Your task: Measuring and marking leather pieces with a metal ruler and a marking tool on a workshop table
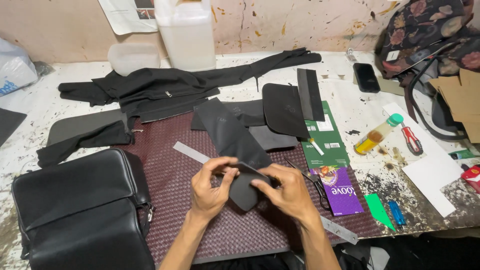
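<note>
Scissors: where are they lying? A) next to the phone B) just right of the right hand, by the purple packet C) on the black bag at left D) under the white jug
B: the scissors lie on the woven mat beside the right hand, their handles against the purple packet.

A paint-spattered white table (pixel 350 107) carries a woven maroon mat (pixel 200 220), 1 black leather bag (pixel 80 210) at the near left, a black jacket (pixel 160 90), a phone (pixel 366 77), a yellow bottle (pixel 375 136), scissors (pixel 315 182) and a blue lighter (pixel 397 213).
</note>
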